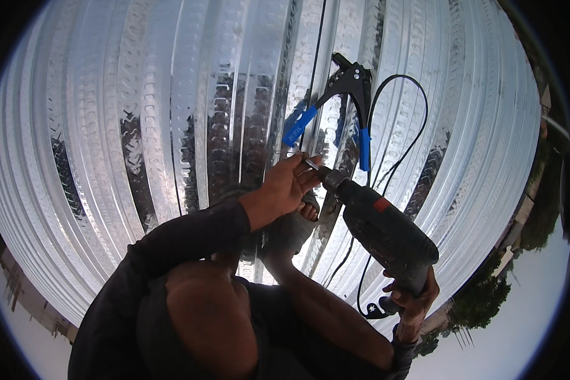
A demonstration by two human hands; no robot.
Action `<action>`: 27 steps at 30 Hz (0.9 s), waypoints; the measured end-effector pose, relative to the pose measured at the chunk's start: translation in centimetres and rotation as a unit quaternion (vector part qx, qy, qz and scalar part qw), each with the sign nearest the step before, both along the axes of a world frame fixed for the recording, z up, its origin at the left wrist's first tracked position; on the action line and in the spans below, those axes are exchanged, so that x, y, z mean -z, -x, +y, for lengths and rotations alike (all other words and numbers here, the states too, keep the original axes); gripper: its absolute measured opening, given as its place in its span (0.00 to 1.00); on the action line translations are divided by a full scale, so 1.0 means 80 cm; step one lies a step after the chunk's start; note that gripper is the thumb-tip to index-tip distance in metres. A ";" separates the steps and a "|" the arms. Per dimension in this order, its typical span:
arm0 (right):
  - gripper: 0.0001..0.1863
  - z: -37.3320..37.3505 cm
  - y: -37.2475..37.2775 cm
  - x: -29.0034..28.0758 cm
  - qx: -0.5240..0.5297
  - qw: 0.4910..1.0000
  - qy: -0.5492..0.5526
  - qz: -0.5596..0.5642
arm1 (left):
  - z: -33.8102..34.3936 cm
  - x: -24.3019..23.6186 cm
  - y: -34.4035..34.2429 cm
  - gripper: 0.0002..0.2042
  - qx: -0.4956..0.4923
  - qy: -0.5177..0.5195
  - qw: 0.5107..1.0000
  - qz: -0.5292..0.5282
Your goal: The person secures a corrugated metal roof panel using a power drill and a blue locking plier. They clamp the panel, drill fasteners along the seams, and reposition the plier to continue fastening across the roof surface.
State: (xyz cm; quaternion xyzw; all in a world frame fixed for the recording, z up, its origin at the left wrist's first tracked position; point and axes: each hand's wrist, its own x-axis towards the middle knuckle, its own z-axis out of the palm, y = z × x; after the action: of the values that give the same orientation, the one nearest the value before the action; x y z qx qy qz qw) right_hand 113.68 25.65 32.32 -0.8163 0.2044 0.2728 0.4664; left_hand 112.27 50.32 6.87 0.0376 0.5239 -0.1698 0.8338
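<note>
A black power drill (pixel 389 231) with a red patch on its side points up and left over the shiny ribbed metal sheet (pixel 190 38). My right hand (pixel 415 301) grips its handle at the lower right. My left hand (pixel 282 190) is at the front of the drill, its thumb and fingers closed around the short silver bit (pixel 311 164) in the chuck; the fingers partly hide its tip. Just beyond my left hand, a hand riveter (pixel 351 79) with a black body and blue grips lies on the sheet, its handles spread apart.
A black power cord (pixel 426 114) loops beside the riveter and runs back near the drill. My foot (pixel 307 212) stands on the ribs close to my left hand. Past the curved-looking sheet edge at the right are trees (pixel 472 304) and lower ground.
</note>
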 end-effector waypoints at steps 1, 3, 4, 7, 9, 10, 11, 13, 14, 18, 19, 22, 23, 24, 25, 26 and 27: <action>0.42 -0.001 -0.001 0.000 -0.003 1.000 0.000 0.003 | -0.001 0.000 -0.001 0.10 0.003 -0.004 1.000 0.002; 0.41 -0.002 0.000 0.000 -0.006 1.000 0.010 0.005 | -0.004 0.003 0.000 0.10 -0.001 0.002 1.000 0.014; 0.41 -0.001 0.004 0.000 -0.004 1.000 0.019 0.005 | -0.006 0.007 0.000 0.10 -0.003 0.005 1.000 0.020; 0.38 -0.006 0.005 -0.006 -0.101 0.989 0.110 0.001 | -0.003 0.015 0.000 0.10 0.007 0.000 1.000 0.007; 0.35 -0.009 0.004 -0.010 -0.196 0.964 0.176 -0.043 | -0.003 0.011 -0.003 0.10 0.029 -0.012 0.999 0.021; 0.34 -0.012 0.006 -0.010 -0.242 0.945 0.201 -0.085 | -0.004 0.009 -0.003 0.10 0.040 -0.018 0.999 0.029; 0.33 -0.012 0.006 -0.010 -0.287 0.923 0.224 -0.126 | -0.005 0.012 -0.002 0.10 0.025 -0.006 0.999 0.036; 0.36 -0.007 0.000 -0.014 -0.269 0.937 0.211 -0.065 | -0.005 0.018 0.003 0.10 -0.005 0.017 0.999 0.048; 0.38 -0.004 -0.003 -0.016 -0.259 0.943 0.205 -0.035 | -0.005 0.020 0.005 0.09 -0.027 0.029 0.999 0.031; 0.35 0.006 -0.004 -0.012 -0.117 0.984 0.130 0.026 | -0.002 0.022 0.004 0.10 -0.096 0.058 0.994 -0.016; 0.35 0.008 -0.005 -0.009 -0.095 0.990 0.106 0.012 | -0.002 0.022 0.001 0.10 -0.109 0.060 0.992 -0.023; 0.33 0.010 -0.008 -0.001 -0.059 0.996 0.068 -0.011 | -0.006 0.019 -0.003 0.10 -0.108 0.058 0.992 -0.016; 0.33 0.005 -0.007 -0.003 -0.067 0.995 0.079 -0.006 | -0.006 0.021 -0.002 0.10 -0.099 0.058 0.993 -0.019; 0.34 0.000 -0.005 -0.004 -0.075 0.993 0.089 -0.001 | -0.007 0.023 -0.002 0.10 -0.089 0.057 0.994 -0.021; 0.35 -0.004 -0.002 -0.004 -0.108 0.988 0.113 -0.009 | -0.007 0.021 -0.002 0.09 -0.078 0.058 0.995 -0.022; 0.36 -0.009 0.000 -0.003 -0.140 0.981 0.136 -0.016 | -0.007 0.020 -0.004 0.09 -0.054 0.047 0.997 0.003; 0.37 -0.011 0.003 -0.003 -0.173 0.972 0.159 -0.022 | -0.006 0.021 -0.008 0.09 -0.029 0.036 0.999 0.027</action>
State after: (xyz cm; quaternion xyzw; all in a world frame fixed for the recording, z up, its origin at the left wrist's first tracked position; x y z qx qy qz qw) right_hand 113.48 24.78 32.57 -0.9089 0.0904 0.2950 0.2806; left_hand 112.87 49.80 5.20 -0.0130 0.5410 -0.1651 0.8246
